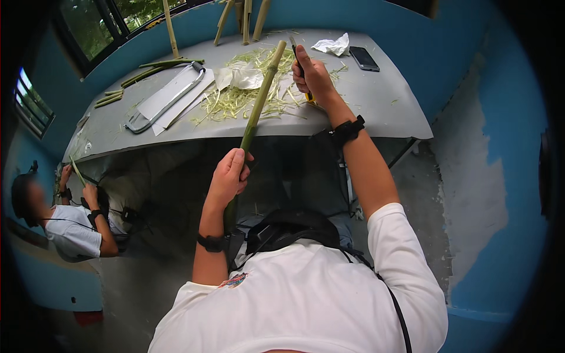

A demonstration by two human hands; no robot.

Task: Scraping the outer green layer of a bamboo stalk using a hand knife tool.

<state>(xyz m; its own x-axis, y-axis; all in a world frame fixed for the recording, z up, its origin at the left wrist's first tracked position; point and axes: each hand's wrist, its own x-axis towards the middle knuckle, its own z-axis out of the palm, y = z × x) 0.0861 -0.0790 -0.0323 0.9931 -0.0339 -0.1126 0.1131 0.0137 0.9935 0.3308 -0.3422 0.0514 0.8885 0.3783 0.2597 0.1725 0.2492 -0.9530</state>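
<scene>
Left grip (231,176) is closed round a green stalk (259,106), upper end at twelve o'clock, lower end obscured; right grip (313,75), toward one o'clock, holds a knife (294,49), handle largely covered.

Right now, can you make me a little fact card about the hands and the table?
Left hand: closed around the green stalk
Right hand: closed around a knife-like tool
Stalk: slanting, paler at its top
On the table: pale shavings, hacksaw, phone, crumpled paper
Nearby: another person at the left, holding a green strip
</scene>
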